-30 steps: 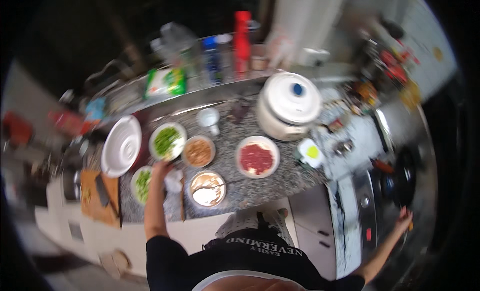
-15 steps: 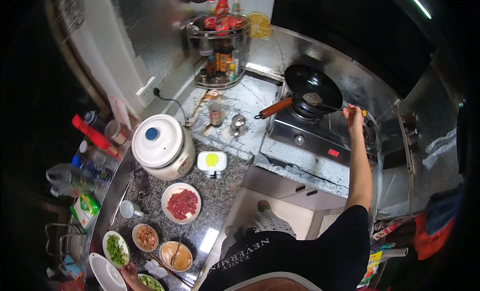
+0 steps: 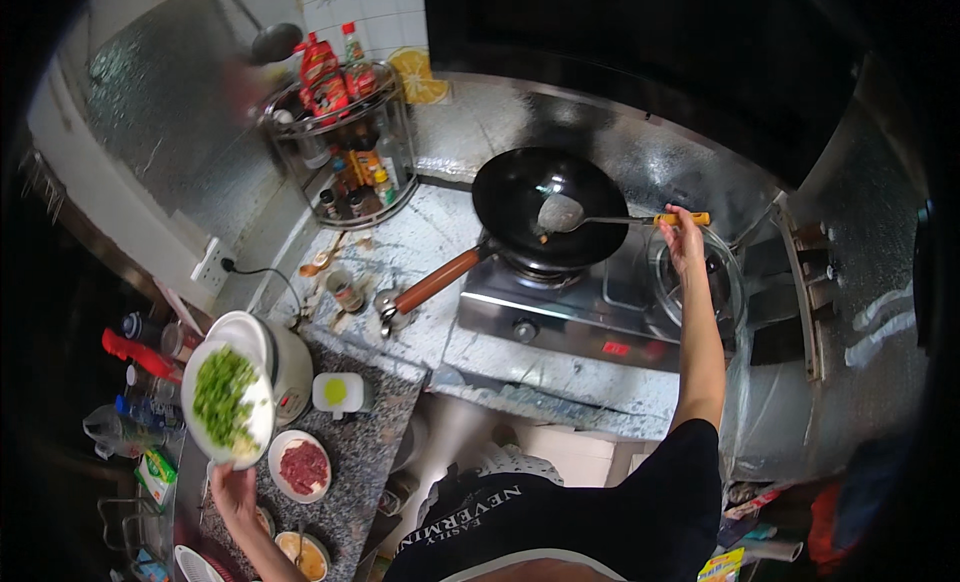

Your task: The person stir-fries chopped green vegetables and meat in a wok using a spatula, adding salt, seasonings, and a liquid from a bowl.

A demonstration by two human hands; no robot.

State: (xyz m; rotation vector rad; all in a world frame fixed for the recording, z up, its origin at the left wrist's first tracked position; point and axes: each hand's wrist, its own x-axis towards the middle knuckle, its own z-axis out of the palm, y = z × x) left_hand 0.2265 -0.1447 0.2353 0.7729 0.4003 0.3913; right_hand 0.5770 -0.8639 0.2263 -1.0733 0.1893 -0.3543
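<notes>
My left hand [image 3: 234, 494] grips the edge of a white plate [image 3: 262, 414], lifted above the counter in front of the white cooker. Chopped green vegetables [image 3: 222, 390] cover much of it, with small pale bits near my fingers. Over at the stove, my right hand [image 3: 684, 240] is closed round the yellow handle of a spatula [image 3: 620, 221]. Its metal blade rests inside a black wok [image 3: 595, 177], where a small brownish bit lies beside the blade. The wok sits on the gas stove [image 3: 580, 317], its wooden handle pointing left.
Raw meat fills a white plate [image 3: 323, 462] on the granite counter, near a lidded container [image 3: 342, 392]. A bowl of tan liquid [image 3: 314, 562] stands at the front. The cooker [image 3: 294, 372], jar [image 3: 345, 292], bottle rack [image 3: 350, 217] and glass lid [image 3: 725, 282] surround the working area.
My left hand has raised the plate of chopped greens from the lower left toward the cooker. The view has shifted right. The spatula remains in my right hand, its blade in the wok.
</notes>
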